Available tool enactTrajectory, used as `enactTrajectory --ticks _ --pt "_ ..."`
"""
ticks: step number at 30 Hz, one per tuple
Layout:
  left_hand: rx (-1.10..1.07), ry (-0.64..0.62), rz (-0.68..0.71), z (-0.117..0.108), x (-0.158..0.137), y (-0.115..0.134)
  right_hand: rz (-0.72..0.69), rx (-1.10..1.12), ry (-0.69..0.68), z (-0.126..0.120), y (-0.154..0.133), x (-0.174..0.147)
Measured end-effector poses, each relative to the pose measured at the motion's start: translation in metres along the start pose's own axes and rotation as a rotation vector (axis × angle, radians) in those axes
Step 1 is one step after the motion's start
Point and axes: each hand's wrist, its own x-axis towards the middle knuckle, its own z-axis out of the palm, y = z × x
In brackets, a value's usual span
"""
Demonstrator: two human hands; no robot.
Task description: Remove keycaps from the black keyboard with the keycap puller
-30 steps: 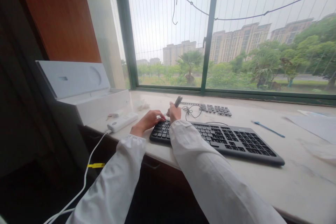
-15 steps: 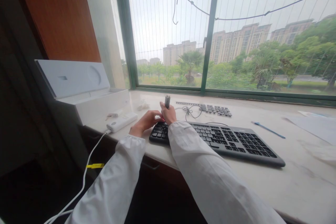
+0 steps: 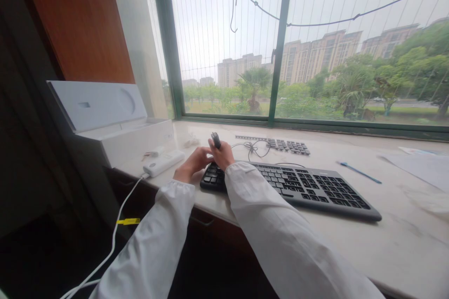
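Observation:
A black keyboard (image 3: 308, 188) lies on the pale window counter (image 3: 351, 238). My right hand (image 3: 221, 157) is closed around a small dark tool (image 3: 215, 139) whose top sticks up above the fist, over the keyboard's left end. My left hand (image 3: 191, 164) rests beside it at the keyboard's left edge, fingers curled and touching the keys there; what its fingertips grip is hidden. Both arms wear white sleeves.
A strip of loose black keycaps (image 3: 280, 144) and a tangled thin cable (image 3: 253, 149) lie behind the keyboard. At left stand an open white box (image 3: 115, 126) and a white power strip (image 3: 162, 163) with a cord. A blue pen (image 3: 358, 172) and papers (image 3: 421, 168) lie at right.
My right hand has shifted left along the keyboard, and the tool's top has swung from tilting right to tilting left. The left hand stays at the keyboard's left edge.

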Motion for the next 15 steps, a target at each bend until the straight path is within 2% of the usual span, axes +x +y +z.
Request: enactTrajectory --ticks 8,10,15 --pt "0.161 0.032 0.020 0.004 0.003 -0.013 -0.075 0.025 0.164 0.005 -0.033 -0.004" --pt "0.128 0.028 0.044 0.003 0.001 -0.009 0.008 -0.002 0.203 0.001 -0.033 -0.001" --pt "0.016 -0.035 0.104 -0.003 -0.003 0.005 0.369 0.031 0.411 -0.030 -0.022 0.017"
